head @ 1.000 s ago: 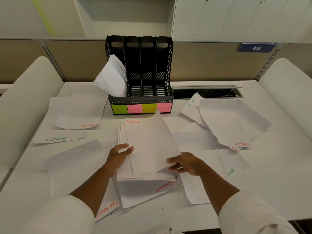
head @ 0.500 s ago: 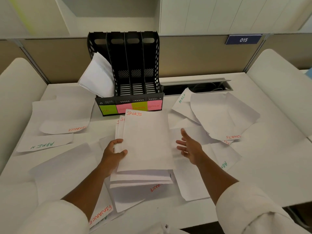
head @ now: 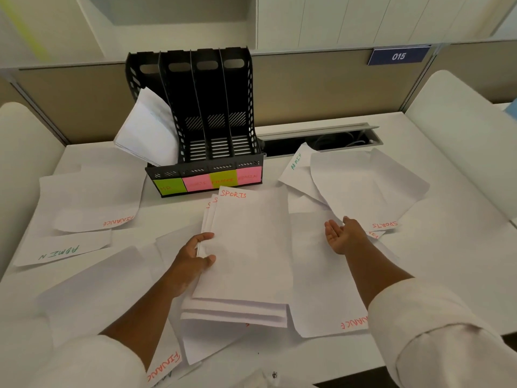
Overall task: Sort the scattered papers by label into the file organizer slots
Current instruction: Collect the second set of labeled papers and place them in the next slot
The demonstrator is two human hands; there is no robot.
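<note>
My left hand (head: 193, 261) grips the left edge of a stack of white sheets labelled SPORTS (head: 249, 247), held just above the desk in the middle. My right hand (head: 342, 233) hovers open, palm up, to the right of the stack, close to a sheet marked SPORTS (head: 363, 189). A black file organizer (head: 195, 121) with four slots stands at the back, with green, pink, yellow-green and pink sticky labels on its front. Its leftmost slot holds leaning white papers (head: 148, 130); the other slots look empty.
Loose sheets lie all over the white desk (head: 447, 261): a FINANCE sheet (head: 95, 208) and an ADMIN sheet (head: 61, 250) at left, an ADMIN sheet (head: 296, 166) at right, FINANCE sheets (head: 330, 289) near the front edge. An open cable slot (head: 321, 138) runs behind. White side panels flank the desk.
My right hand let go of the stack and moved right and away toward the SPORTS sheet, turning palm up. My left hand keeps hold of the stack. The camera view shifted.
</note>
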